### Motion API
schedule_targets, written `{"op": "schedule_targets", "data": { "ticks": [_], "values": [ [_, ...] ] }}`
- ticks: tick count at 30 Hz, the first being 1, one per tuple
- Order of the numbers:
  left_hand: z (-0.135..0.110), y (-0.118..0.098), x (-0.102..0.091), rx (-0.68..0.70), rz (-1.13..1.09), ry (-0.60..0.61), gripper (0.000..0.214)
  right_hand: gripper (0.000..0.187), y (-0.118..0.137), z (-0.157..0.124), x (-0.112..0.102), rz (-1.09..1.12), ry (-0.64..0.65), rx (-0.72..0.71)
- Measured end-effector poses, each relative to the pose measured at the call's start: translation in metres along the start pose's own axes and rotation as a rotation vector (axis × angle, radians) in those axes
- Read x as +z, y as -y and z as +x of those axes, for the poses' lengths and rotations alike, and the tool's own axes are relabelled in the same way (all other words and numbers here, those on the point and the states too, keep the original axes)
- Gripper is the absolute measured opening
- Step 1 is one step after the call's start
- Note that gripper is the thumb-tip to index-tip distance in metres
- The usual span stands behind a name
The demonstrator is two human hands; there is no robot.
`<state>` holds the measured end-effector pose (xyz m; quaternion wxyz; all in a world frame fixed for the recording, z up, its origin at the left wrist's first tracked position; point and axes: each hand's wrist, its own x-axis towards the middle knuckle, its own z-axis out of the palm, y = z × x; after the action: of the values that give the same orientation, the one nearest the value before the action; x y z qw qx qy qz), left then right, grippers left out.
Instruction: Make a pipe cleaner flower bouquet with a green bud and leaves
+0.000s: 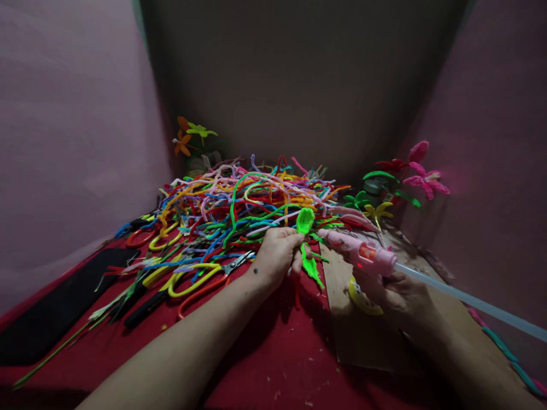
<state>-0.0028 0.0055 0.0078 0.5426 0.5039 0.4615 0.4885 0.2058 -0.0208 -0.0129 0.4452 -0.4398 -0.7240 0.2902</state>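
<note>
My left hand (280,250) pinches a bright green pipe-cleaner leaf piece (305,221), with one leaf pointing up and another hanging below the fingers. In my right hand (395,296) is a pink glue gun (363,253), its nozzle aimed left, a short gap from the green piece. A long clear glue stick (470,299) sticks out of the gun's back toward the right edge. My right fingers are partly hidden behind the gun. Just beyond my left hand lies a big heap of coloured pipe cleaners (256,199).
Yellow-and-red scissors (200,282) lie left of my left forearm, near a black flat object (64,302). A cardboard sheet (342,319) and a yellow tape ring (361,299) are under my right hand. Pipe-cleaner flowers stand at back left (183,142) and right (425,179). Pink walls flank the red-covered table (273,364).
</note>
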Motion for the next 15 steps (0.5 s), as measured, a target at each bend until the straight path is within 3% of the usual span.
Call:
{"op": "schedule_targets", "data": {
  "ticks": [15],
  "values": [
    [0.002,0.005,-0.002,0.023,0.015,0.013,0.029,0.037,0.012,0.004,-0.002,-0.001,-0.064,-0.01]
  ]
}}
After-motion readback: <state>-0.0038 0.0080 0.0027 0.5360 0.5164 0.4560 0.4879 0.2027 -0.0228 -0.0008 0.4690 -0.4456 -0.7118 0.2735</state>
